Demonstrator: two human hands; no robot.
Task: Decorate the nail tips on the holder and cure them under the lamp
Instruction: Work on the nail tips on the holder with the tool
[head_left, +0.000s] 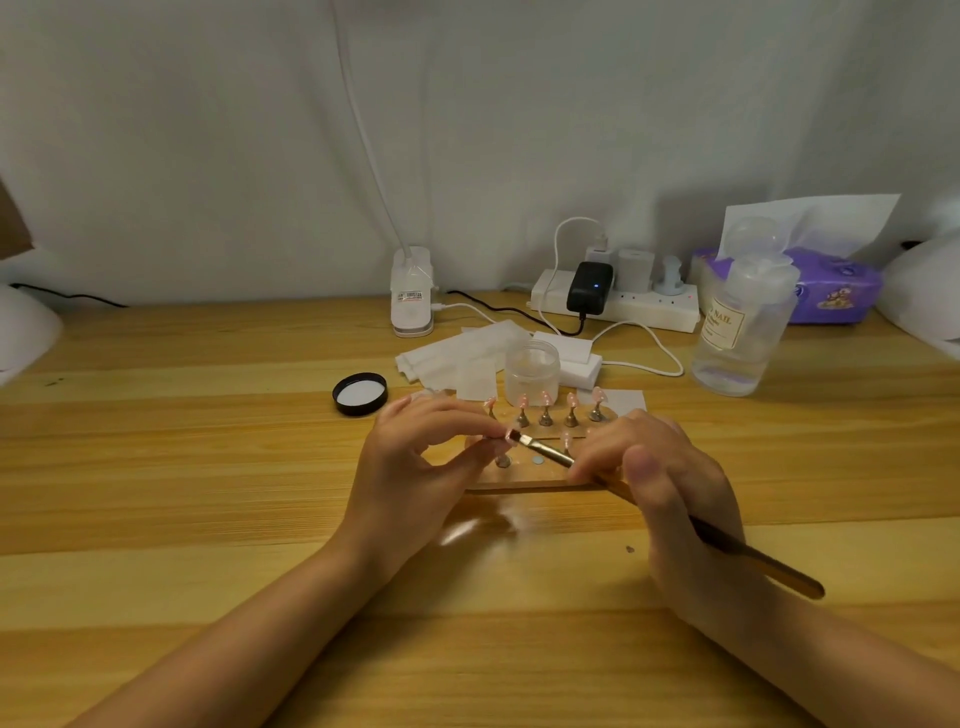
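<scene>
One nail tip (503, 437) sits pinched in the left hand (415, 457) just above the holder (524, 480), prob. lifted so the brush (540, 451) can reach it. Right hand (660, 478) grips the brush pen-style, bristles touching the tip. 4 tips (545, 400) stand in the back row, open jar (532, 371) behind.

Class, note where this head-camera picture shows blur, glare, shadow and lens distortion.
Head view: right hand and brush slightly motion-blurred; a glare patch on the table before the holder; soft shadows behind the bottle; table edges bow from wide-angle distortion.
</scene>
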